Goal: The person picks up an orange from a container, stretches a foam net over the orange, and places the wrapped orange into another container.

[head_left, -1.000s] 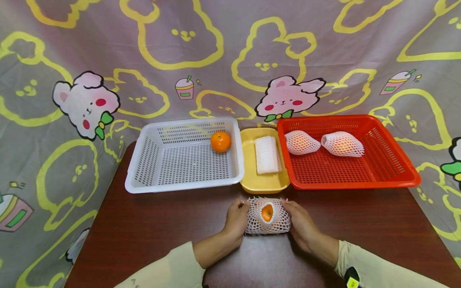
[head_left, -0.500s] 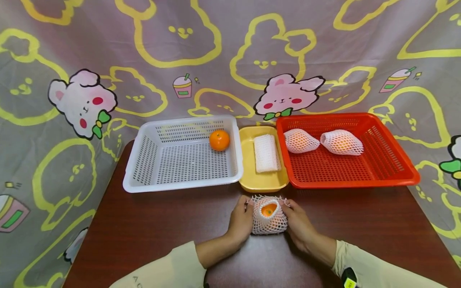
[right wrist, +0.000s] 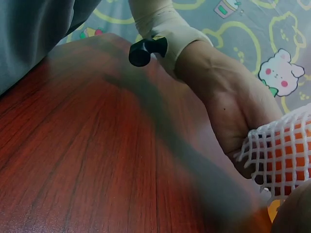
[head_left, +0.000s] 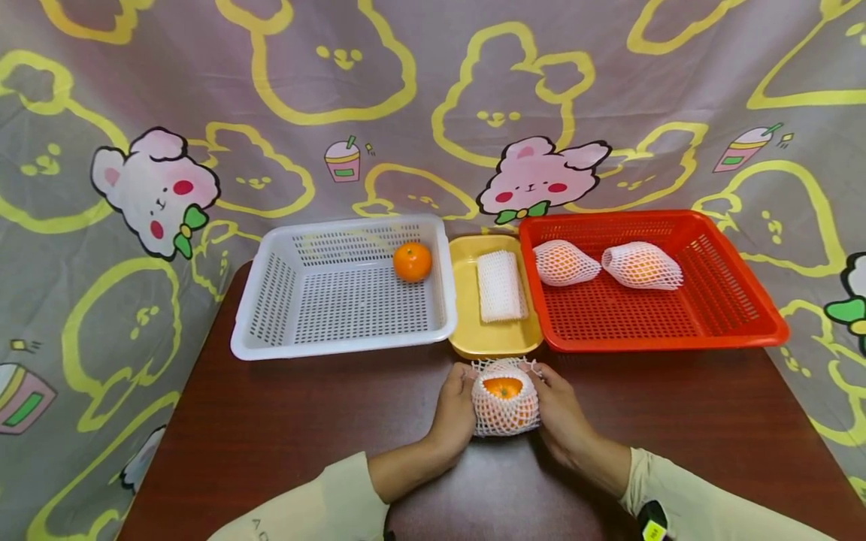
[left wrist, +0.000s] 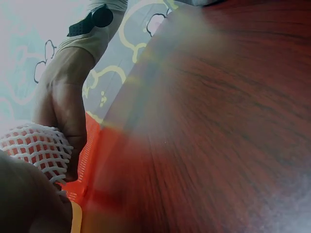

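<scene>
1. The left hand [head_left: 452,417] grips the left side of a white foam net [head_left: 509,422], fingers curled at its edge.
2. The right hand [head_left: 564,421] holds the net's right side in a matching grasp.
3. Inside the net, between both hands, sits an orange [head_left: 504,388], its top showing through the oval opening; both wrist views cut the net off, so whether the fruit touches the table [head_left: 304,421] is hard to tell.
4. Just beyond, a yellow tray [head_left: 467,342] holds more white netting [head_left: 499,285], lying flat.
5. Left of the tray, a white basket [head_left: 345,352] holds a bare orange fruit [head_left: 412,262] near its right wall.
6. Right of the tray, a red basket [head_left: 666,345] holds two netted fruits [head_left: 641,267], side by side.
7. Behind everything hangs a patterned curtain [head_left: 406,90].
</scene>
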Demonstrator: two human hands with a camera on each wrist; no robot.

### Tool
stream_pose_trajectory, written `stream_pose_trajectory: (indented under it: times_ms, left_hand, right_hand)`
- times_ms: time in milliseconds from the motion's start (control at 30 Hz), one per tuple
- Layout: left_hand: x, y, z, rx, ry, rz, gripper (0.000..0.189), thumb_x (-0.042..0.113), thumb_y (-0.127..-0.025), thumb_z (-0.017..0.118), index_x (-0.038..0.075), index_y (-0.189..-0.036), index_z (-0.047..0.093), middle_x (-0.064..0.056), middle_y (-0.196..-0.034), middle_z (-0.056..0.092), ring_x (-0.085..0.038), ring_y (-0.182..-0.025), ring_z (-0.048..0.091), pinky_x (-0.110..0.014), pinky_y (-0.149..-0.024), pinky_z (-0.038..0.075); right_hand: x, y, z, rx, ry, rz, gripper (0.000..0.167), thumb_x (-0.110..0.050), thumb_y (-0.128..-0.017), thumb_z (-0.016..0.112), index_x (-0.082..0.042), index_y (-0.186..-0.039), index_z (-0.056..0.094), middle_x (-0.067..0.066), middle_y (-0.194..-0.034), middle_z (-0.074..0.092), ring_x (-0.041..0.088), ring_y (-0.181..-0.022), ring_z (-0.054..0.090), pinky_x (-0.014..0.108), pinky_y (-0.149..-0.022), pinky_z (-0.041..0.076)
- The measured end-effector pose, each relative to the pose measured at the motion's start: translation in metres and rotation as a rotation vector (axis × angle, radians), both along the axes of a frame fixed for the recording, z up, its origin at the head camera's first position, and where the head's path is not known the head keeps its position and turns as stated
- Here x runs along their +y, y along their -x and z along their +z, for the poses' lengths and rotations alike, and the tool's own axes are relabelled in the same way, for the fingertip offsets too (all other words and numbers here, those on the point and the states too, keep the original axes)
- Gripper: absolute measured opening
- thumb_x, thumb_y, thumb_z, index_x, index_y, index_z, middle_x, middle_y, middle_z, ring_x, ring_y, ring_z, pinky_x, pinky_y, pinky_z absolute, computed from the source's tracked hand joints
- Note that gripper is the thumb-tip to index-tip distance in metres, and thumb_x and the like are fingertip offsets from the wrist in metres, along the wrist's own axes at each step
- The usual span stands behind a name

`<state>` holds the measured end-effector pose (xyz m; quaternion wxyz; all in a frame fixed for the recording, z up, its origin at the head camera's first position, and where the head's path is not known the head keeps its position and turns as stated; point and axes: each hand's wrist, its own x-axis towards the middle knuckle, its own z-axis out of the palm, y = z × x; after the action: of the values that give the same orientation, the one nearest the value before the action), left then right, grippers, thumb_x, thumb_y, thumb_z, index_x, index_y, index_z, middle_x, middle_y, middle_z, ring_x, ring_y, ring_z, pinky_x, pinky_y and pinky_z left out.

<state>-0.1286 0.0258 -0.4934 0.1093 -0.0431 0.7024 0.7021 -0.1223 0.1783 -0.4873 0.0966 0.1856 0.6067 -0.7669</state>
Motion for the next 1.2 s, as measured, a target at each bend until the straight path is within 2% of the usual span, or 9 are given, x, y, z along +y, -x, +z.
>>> stream_pose_trajectory:
  times_ms: [200, 267, 533, 667, 767, 833, 967, 1033, 1200]
  left_hand:
    - [0.002, 0.002, 0.002, -0.039, -0.03, 0.038, 0.019, 0.011, -0.101, 0.045, -0.002, -0.098, 0.06, -0.004, -0.091, 0.06, -0.012, -0.089, 0.052, -0.027, -0.083, 0.042]
    - [0.002, 0.003, 0.004, -0.051, -0.04, 0.035, 0.02, 0.01, -0.099, 0.047, -0.003, -0.097, 0.061, -0.005, -0.091, 0.061, -0.012, -0.09, 0.053, -0.028, -0.084, 0.042]
    - [0.001, 0.006, 0.008, -0.075, -0.107, 0.068, 0.022, 0.013, -0.102, 0.046, -0.002, -0.101, 0.062, -0.005, -0.095, 0.064, -0.012, -0.092, 0.055, -0.027, -0.085, 0.044]
    - [-0.001, 0.008, 0.013, -0.116, -0.194, 0.078, 0.022, 0.015, -0.102, 0.046, 0.0, -0.098, 0.063, -0.002, -0.092, 0.062, -0.012, -0.092, 0.055, -0.026, -0.084, 0.045]
    - [-0.005, 0.008, 0.018, -0.154, -0.233, 0.065, 0.024, 0.015, -0.103, 0.045, 0.002, -0.097, 0.064, 0.0, -0.087, 0.06, -0.012, -0.084, 0.055, -0.025, -0.077, 0.045]
    - [-0.008, 0.008, 0.023, -0.179, -0.232, 0.054, 0.024, 0.017, -0.103, 0.045, 0.005, -0.097, 0.064, 0.001, -0.082, 0.061, -0.012, -0.077, 0.056, -0.025, -0.069, 0.046]
    - [-0.012, 0.007, 0.034, -0.206, -0.203, 0.033, 0.023, 0.021, -0.103, 0.045, 0.009, -0.096, 0.063, 0.003, -0.073, 0.059, -0.011, -0.064, 0.054, -0.025, -0.056, 0.043]
    - [-0.012, 0.005, 0.038, -0.204, -0.186, 0.022, 0.024, 0.024, -0.104, 0.045, 0.009, -0.1, 0.063, 0.004, -0.074, 0.059, -0.011, -0.063, 0.053, -0.025, -0.055, 0.042]
    - [-0.011, -0.003, 0.045, -0.153, -0.143, -0.006, 0.031, 0.025, -0.107, 0.041, 0.002, -0.119, 0.056, -0.001, -0.092, 0.059, -0.012, -0.071, 0.053, -0.026, -0.062, 0.046]
  right_hand:
    - [-0.001, -0.004, 0.002, -0.013, 0.044, 0.04, 0.036, -0.007, -0.107, 0.04, 0.006, -0.139, 0.049, -0.002, -0.106, 0.069, 0.007, -0.098, 0.065, 0.023, -0.087, 0.055]
    - [-0.001, -0.004, 0.002, -0.01, 0.048, 0.044, 0.04, -0.005, -0.105, 0.039, 0.008, -0.142, 0.045, -0.001, -0.107, 0.07, 0.007, -0.098, 0.065, 0.023, -0.087, 0.056]
    - [-0.002, -0.003, 0.012, -0.034, 0.032, 0.042, 0.031, -0.014, -0.108, 0.037, 0.005, -0.13, 0.049, -0.001, -0.103, 0.064, 0.008, -0.095, 0.062, 0.023, -0.086, 0.054]
    - [-0.001, -0.007, 0.022, -0.03, -0.113, 0.045, 0.031, -0.014, -0.108, 0.039, 0.004, -0.132, 0.046, -0.002, -0.102, 0.062, 0.005, -0.086, 0.06, 0.022, -0.077, 0.052]
    - [0.002, -0.013, 0.03, 0.065, -0.314, 0.075, 0.033, -0.006, -0.103, 0.046, 0.004, -0.135, 0.047, 0.007, -0.112, 0.063, 0.001, -0.09, 0.057, 0.018, -0.079, 0.049]
    - [0.005, -0.019, 0.034, 0.197, -0.393, 0.097, 0.038, 0.004, -0.097, 0.047, 0.004, -0.135, 0.048, 0.01, -0.12, 0.062, 0.002, -0.096, 0.058, 0.017, -0.083, 0.05]
    - [0.013, -0.03, 0.037, 0.557, -0.373, 0.199, 0.062, 0.02, -0.084, 0.048, 0.004, -0.144, 0.045, 0.007, -0.142, 0.054, 0.003, -0.124, 0.056, 0.014, -0.102, 0.047]
    - [0.017, -0.032, 0.041, 0.66, -0.338, 0.278, 0.069, 0.019, -0.085, 0.05, 0.0, -0.151, 0.039, 0.005, -0.149, 0.048, 0.002, -0.133, 0.05, 0.013, -0.109, 0.041]
    - [0.017, -0.031, 0.05, 0.614, -0.369, 0.345, 0.074, 0.002, -0.09, 0.071, -0.01, -0.154, 0.035, 0.015, -0.148, 0.044, -0.001, -0.133, 0.046, 0.008, -0.109, 0.035]
